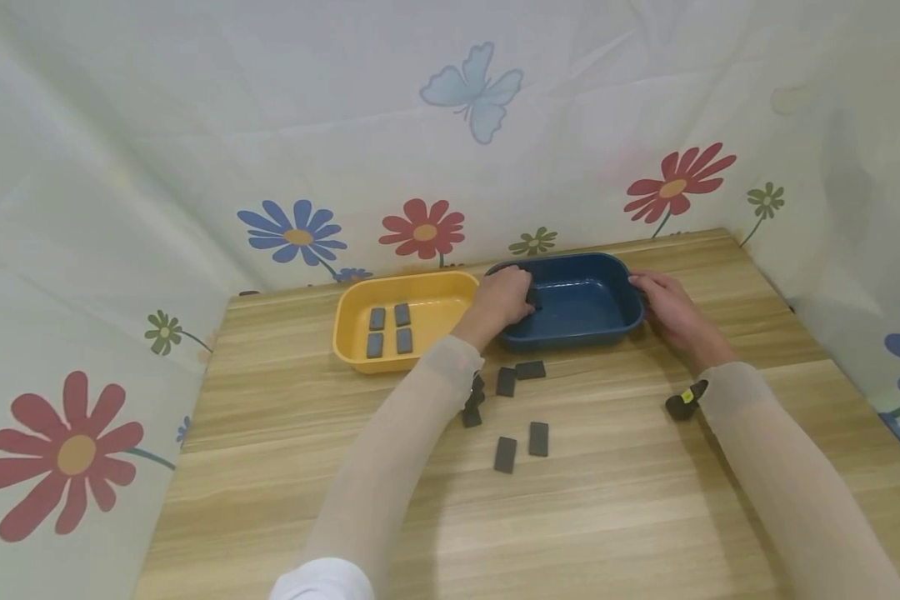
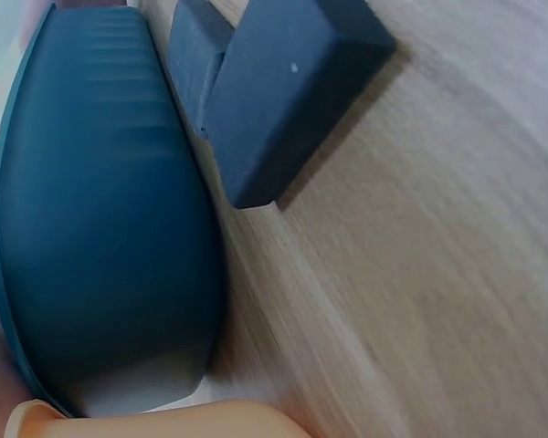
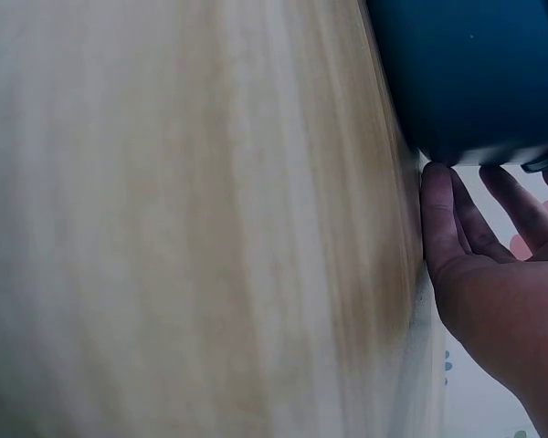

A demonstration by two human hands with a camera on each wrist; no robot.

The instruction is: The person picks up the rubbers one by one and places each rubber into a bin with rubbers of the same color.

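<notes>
My left hand (image 1: 501,298) reaches over the left end of the blue bin (image 1: 603,333), its fingers curled down inside. A dark block (image 1: 535,298), partly hidden, is held at its fingertips. My right hand (image 1: 671,308) is at the bin's right end. Its fairly straight fingers (image 3: 440,210) touch the outer end wall, and the uppermost one is by the rim. Several flat grey blocks (image 1: 375,345) lie in two rows in the yellow bin (image 1: 352,360). More dark blocks (image 1: 506,455) lie on the table, two of them close to the blue bin's near wall (image 2: 100,228).
The bins stand side by side at the back of the wooden table (image 1: 607,517). A flower-print sheet (image 1: 345,125) hangs behind it. A small pile of dark blocks (image 1: 473,414) lies partly behind my left forearm. A black device (image 1: 682,405) hangs under my right wrist.
</notes>
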